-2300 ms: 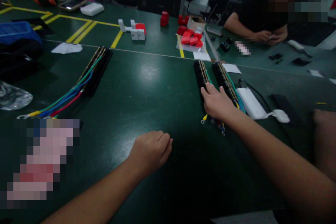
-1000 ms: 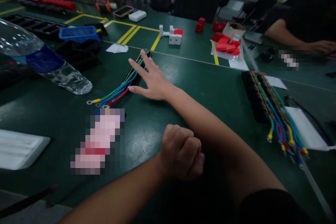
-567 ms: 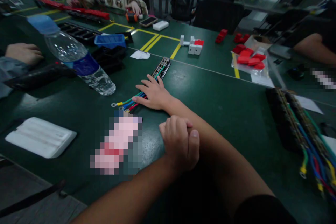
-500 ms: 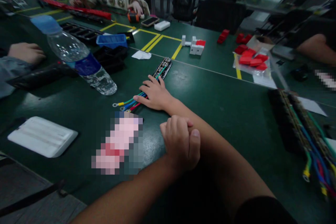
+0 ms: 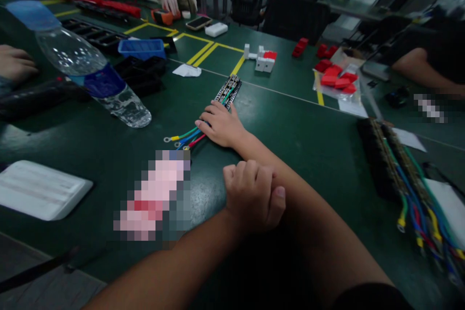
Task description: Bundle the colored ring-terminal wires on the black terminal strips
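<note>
Hiding part of one wired strip (image 5: 229, 89): right hand (image 5: 222, 125), grip unclear; left hand (image 5: 250, 194) clenched.

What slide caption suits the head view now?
Right hand over a long black strip with green, blue, red wires; left hand curled.

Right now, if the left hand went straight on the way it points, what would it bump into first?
Probably the right forearm, which crosses just beyond the closed left hand. The two overlap in view, so whether they touch is unclear, and it might pass above.
</note>
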`<state>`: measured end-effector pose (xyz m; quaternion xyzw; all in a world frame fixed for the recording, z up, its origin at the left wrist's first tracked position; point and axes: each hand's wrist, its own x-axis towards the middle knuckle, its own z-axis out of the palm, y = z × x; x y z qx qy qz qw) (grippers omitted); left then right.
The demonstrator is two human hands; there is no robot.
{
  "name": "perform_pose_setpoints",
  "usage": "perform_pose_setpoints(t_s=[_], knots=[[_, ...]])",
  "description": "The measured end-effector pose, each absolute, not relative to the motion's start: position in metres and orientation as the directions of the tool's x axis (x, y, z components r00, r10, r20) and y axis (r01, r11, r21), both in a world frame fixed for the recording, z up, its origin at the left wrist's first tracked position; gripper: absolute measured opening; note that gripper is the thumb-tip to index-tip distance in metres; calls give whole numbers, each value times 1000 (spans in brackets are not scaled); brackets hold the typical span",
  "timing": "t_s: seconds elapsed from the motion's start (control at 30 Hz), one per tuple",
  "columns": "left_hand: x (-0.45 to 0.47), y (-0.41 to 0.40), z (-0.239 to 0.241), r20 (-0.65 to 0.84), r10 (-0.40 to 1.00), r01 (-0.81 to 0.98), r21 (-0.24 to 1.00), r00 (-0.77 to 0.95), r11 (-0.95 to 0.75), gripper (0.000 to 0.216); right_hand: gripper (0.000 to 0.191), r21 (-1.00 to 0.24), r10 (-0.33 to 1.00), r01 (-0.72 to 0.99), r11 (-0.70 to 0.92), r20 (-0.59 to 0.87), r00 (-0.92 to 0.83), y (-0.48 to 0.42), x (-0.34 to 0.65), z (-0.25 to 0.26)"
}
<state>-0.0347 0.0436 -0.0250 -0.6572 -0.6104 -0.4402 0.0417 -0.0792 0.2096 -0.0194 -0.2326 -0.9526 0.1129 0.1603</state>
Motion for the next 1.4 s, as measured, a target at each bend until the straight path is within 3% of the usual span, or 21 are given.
perform_pose_setpoints(t_s=[0.23, 0.37, 0.6, 0.77, 1.07, 1.27, 1.4], knots=[[-33, 37, -22, 693, 721, 887, 325, 12, -327, 28, 48, -228, 552, 508, 831, 221, -804, 212, -29, -17], [-36, 39, -19, 758, 646, 926, 176, 89, -334, 25, 49, -191, 587, 555, 810, 238, -774, 207, 7, -22], [-36, 41, -16, 777, 619, 971, 42, 116, -234, 17, 39, -171, 560, 541, 823, 396, -727, 192, 69, -41], [-35, 35, -13, 759, 638, 956, 76, 128, -283, 24, 34, -240, 602, 555, 796, 402, -690, 166, 109, -40], [-38, 33, -5, 656, 747, 856, 319, 110, -406, 30, 31, -324, 633, 549, 770, 290, -718, 109, 151, -23], [-38, 44, -14, 597, 801, 821, 432, 51, -374, 29, 31, -356, 570, 468, 809, 282, -772, 74, 161, -21], [-33, 52, -20, 453, 891, 749, 577, 37, -325, 30, 31, -362, 531, 412, 836, 347, -773, 75, 164, -28]])
